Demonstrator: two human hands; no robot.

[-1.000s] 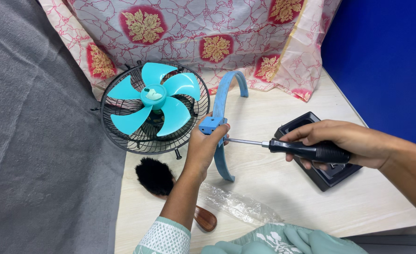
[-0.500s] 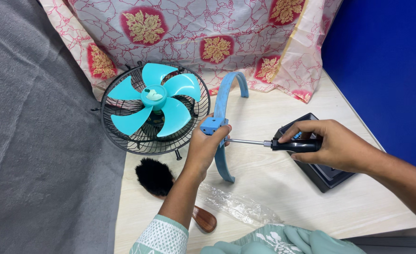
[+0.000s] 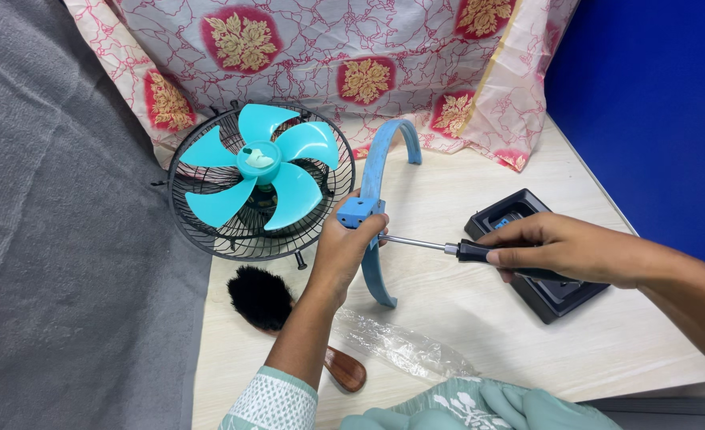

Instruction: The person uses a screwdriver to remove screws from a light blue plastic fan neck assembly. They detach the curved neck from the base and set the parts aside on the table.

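A grey blanket (image 3: 66,239) lay left of the pale wooden worktop (image 3: 480,334); a teal-bladed fan in a black wire cage (image 3: 261,179) sat at its far left. The left hand (image 3: 343,248) clenched the curved blue plastic bracket (image 3: 376,171), standing upright mid-worktop. The right hand (image 3: 564,251) gripped the black-handled screwdriver (image 3: 448,248), tip at the bracket's block. Its fingers had rolled over the handle since a moment earlier, suggesting a screw being turned.
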